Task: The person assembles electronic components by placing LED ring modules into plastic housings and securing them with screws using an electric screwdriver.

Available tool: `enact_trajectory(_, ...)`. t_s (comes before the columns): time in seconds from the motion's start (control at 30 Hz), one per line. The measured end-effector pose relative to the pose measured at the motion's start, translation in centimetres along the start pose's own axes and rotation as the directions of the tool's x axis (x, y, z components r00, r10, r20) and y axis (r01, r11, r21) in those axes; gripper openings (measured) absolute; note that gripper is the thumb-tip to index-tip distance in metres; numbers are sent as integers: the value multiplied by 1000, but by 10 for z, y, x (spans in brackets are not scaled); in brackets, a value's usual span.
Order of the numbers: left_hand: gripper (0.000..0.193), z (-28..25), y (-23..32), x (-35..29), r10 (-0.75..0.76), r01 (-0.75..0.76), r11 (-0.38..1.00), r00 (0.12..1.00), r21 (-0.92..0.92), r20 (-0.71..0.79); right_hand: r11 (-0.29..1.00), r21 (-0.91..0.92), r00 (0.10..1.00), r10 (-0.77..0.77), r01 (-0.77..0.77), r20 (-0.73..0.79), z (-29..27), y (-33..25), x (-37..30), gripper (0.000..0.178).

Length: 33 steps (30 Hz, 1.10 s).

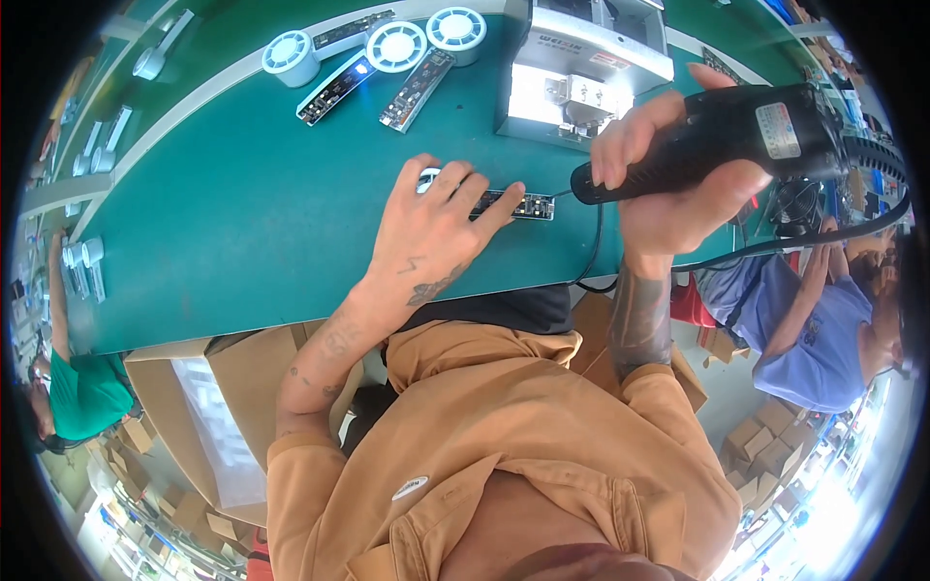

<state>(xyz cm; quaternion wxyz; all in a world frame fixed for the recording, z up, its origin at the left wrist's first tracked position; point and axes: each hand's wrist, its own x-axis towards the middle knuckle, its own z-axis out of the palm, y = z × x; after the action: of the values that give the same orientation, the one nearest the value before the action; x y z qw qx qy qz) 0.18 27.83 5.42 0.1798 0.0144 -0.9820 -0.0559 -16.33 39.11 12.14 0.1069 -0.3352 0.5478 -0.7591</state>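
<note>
My right hand (668,174) is wrapped round a black electric screwdriver (717,136) with a cable at its rear. The screwdriver lies nearly level, and its thin bit points left at the end of a narrow circuit board assembly (533,206). Whether the bit touches it, I cannot tell. My left hand (441,208) is closed over that assembly, its fingers pressing it on the green table. A bit of a white round part shows between the left fingers; the rest is hidden under the hand.
At the back stand several white round fan-like units with boards, such as this lit board (334,89) and another board (417,90). A silver machine (586,68) stands back right. The black cable (775,250) loops at right. Cardboard boxes (228,387) sit below the table edge; co-workers sit either side.
</note>
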Motion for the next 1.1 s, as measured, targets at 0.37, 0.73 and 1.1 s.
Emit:
enact_trajectory(0.37,32,3,-2,3,18,-18,1000,1000,9,-4,981,187,998,-50,57,-41,-3,15,-3,86)
enact_trajectory(0.73,32,7,-12,8,62,-62,997,998,35,19,888,453,988,-133,82,80,-25,6,8,90)
enact_trajectory(1.1,33,14,-14,21,111,-110,994,994,27,-26,966,-105,967,-244,236,-68,36,-11,60,78)
